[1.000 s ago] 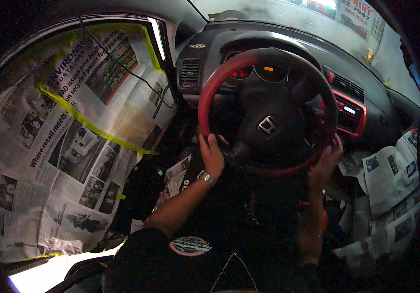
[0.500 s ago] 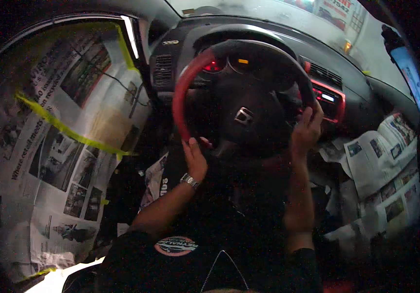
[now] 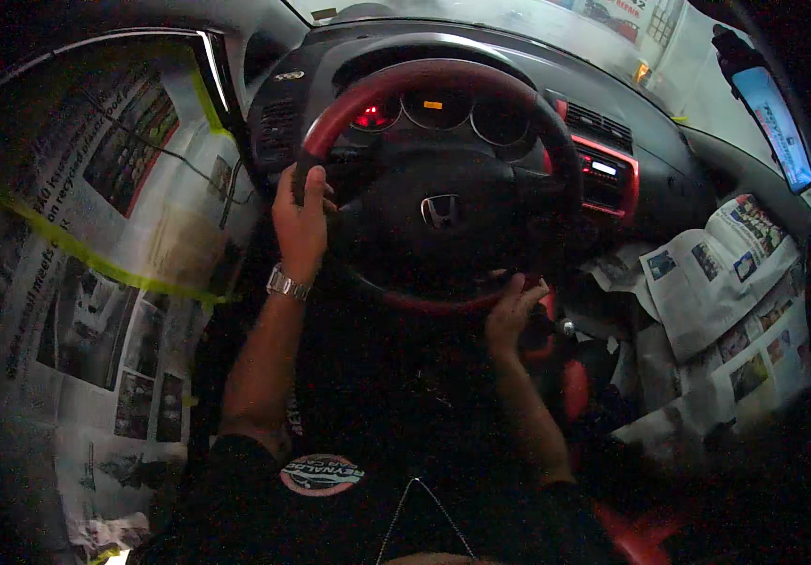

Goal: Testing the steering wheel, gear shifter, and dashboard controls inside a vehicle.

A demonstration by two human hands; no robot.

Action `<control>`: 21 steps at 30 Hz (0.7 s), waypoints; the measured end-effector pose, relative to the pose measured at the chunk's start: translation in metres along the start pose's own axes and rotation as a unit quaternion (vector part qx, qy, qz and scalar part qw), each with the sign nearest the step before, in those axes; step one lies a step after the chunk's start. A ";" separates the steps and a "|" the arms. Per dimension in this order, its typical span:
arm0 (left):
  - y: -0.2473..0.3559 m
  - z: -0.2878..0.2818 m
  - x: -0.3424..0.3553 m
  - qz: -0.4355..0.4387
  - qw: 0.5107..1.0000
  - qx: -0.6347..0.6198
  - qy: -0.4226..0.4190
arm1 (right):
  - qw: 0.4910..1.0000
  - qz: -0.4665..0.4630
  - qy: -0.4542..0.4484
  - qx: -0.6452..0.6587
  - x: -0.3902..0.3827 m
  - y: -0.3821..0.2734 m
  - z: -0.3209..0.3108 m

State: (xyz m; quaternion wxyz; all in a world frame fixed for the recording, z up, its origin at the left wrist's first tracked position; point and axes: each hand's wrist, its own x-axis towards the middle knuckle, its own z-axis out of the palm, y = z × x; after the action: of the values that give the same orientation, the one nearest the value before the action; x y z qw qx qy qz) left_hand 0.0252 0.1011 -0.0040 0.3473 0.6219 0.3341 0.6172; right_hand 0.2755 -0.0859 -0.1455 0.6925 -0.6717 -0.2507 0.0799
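A black and red steering wheel (image 3: 429,71) stands before me, its hub emblem nearly upright. My left hand (image 3: 300,221) is wrapped round the rim's left side, thumb on the near face; a metal watch (image 3: 288,282) circles that wrist. At the lower right of the rim, my right hand (image 3: 513,315) has its fingers round the wheel, though dim light partly hides the grip. Behind the wheel, the instrument cluster (image 3: 432,109) shows red and amber lights.
Newspaper with yellow tape covers the door (image 3: 85,311) at left. More newspaper (image 3: 721,273) lies over the passenger side. A red-trimmed radio panel (image 3: 603,169) sits right of the wheel. The mirror (image 3: 775,127) hangs at upper right, below the windshield's edge.
The steering wheel has turned clockwise, its red section moving from the left side to the top. My left hand has risen along the rim while my right hand has come down.
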 end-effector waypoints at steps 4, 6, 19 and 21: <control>-0.002 0.005 -0.008 -0.049 0.998 -0.018 0.021 | 0.999 0.034 -0.014 0.026 0.014 0.010 -0.006; -0.005 0.007 -0.013 -0.054 0.997 -0.001 0.055 | 1.000 0.000 -0.020 0.000 0.020 0.013 -0.008; 0.006 0.003 0.006 -0.062 0.997 -0.031 0.032 | 0.976 0.142 -0.092 0.138 -0.002 -0.019 0.005; 0.007 0.002 0.005 -0.059 0.997 -0.027 0.032 | 0.984 0.099 -0.086 0.119 -0.002 -0.019 0.004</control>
State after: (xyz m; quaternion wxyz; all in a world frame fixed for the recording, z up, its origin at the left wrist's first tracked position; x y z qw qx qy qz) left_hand 0.0274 0.1016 0.0046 0.3896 0.5714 0.3642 0.6237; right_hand 0.2674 -0.0846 -0.1279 0.7318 -0.5968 -0.2305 0.2348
